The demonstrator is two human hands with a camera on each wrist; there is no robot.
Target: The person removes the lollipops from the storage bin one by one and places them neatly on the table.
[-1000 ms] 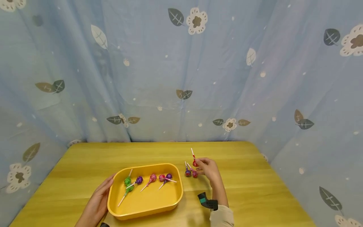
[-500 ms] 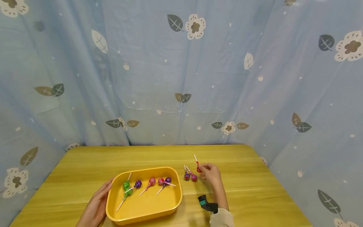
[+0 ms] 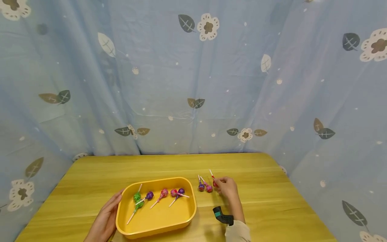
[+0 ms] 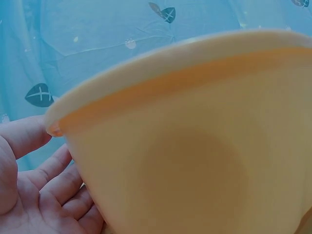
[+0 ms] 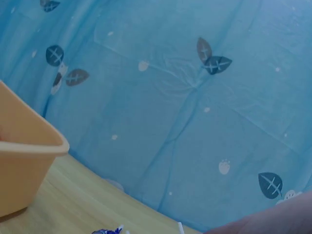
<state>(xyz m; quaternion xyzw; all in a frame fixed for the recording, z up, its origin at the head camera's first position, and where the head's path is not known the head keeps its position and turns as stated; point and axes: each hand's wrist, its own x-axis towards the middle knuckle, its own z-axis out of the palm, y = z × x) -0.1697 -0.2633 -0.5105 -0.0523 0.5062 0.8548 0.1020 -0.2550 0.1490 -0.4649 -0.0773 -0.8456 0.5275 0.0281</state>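
A yellow plastic tray [image 3: 157, 218] stands on the table, holding several wrapped lollipops: green, purple and pink. My left hand [image 3: 104, 216] rests on the tray's left side; in the left wrist view its thumb touches the rim and its fingers lie against the outer wall. My right hand [image 3: 228, 188] pinches a red lollipop [image 3: 214, 181] by its head, the white stick pointing away from me. Left of it, a purple lollipop [image 3: 201, 187] and a pink lollipop [image 3: 208, 188] lie side by side on the table. The right wrist view shows little of the right hand.
The yellow wood-grain table [image 3: 272, 208] ends at a back edge in front of a blue patterned curtain [image 3: 193, 67]. A black strap device [image 3: 223, 216] sits on my right wrist, above a beige sleeve [image 3: 238, 232].
My right hand has drawn the red lollipop right and toward me, so it is now beside the pink one. The left hand and tray keep their places; the head view has shifted slightly.
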